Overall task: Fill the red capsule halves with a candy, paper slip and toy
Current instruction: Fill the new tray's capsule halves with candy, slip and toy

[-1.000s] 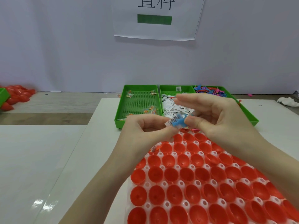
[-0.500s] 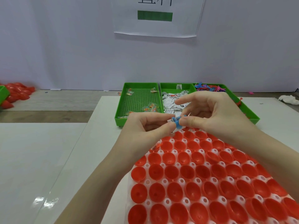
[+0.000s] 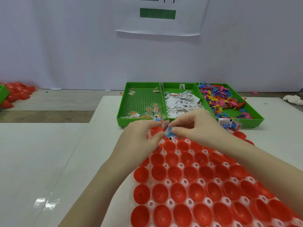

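Left of the green candy tray (image 3: 141, 102), loose red capsule halves (image 3: 14, 94) lie heaped. Just in front of that tray, the left hand (image 3: 139, 138) and right hand (image 3: 195, 126) have dropped from mid-air to the far row of red capsule halves (image 3: 178, 174). Both sets of fingers pinch one blue toy (image 3: 168, 134) with its paper slip (image 3: 171, 138), likely about to seat them in a cup.
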### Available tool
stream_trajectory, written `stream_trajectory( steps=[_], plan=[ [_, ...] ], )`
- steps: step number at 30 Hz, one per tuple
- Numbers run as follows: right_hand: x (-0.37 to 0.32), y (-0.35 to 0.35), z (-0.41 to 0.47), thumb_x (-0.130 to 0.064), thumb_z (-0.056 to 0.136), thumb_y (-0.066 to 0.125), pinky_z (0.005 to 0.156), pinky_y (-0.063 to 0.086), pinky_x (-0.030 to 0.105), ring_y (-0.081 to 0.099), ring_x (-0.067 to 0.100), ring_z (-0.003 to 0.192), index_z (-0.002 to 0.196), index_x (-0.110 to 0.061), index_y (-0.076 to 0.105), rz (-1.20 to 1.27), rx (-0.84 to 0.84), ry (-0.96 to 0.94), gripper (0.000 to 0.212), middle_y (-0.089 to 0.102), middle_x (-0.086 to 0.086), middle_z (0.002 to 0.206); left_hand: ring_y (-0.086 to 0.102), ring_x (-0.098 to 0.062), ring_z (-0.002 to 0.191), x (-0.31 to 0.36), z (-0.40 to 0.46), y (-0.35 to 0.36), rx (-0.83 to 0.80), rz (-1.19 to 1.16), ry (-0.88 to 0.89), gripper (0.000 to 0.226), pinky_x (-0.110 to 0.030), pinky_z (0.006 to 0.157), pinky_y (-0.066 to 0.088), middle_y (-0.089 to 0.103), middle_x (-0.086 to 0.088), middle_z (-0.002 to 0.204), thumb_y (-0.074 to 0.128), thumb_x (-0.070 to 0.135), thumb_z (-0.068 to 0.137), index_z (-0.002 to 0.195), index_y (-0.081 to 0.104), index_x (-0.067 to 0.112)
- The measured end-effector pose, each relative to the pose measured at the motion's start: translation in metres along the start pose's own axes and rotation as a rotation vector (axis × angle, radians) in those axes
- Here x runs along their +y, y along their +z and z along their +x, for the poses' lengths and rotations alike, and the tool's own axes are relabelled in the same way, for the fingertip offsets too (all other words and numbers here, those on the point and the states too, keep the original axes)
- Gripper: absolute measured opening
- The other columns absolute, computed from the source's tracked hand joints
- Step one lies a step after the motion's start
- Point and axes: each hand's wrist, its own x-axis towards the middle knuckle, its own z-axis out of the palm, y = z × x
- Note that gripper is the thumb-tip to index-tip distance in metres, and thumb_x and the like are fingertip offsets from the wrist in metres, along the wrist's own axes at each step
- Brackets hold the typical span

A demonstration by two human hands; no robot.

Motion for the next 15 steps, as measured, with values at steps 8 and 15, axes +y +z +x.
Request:
stream_trajectory(
  steps=[8,15],
  plan=[
    [0.017,0.015,0.002,-0.017,0.075,0.074,0.057,0.038,0.005,0.051,-0.006,0.055,0.088,-0.018,0.076,-0.294,-0.105,-0.055,0.013,0.063,-0.009,0.066,0.055,-0.014,0.104,-0.017,0.005,0.005,-0.008,0.234,0.007,0.023,-0.033,0.089,0.04,0.064,0.005,0.107,0.057,0.03,0.089,0.108,0.069,0.024],
    [0.021,0.018,0.003,-0.022,0.071,0.078,0.059,0.034,0.008,0.052,0.0,0.062,0.083,-0.021,0.076,-0.379,-0.096,-0.123,0.012,0.064,-0.009,0.071,0.056,-0.015,0.102,-0.026,0.01,0.009,0.075,0.2,0.044,0.02,-0.032,0.09,0.04,0.065,0.002,0.104,0.056,0.021,0.089,0.103,0.07,0.019]
  ],
)
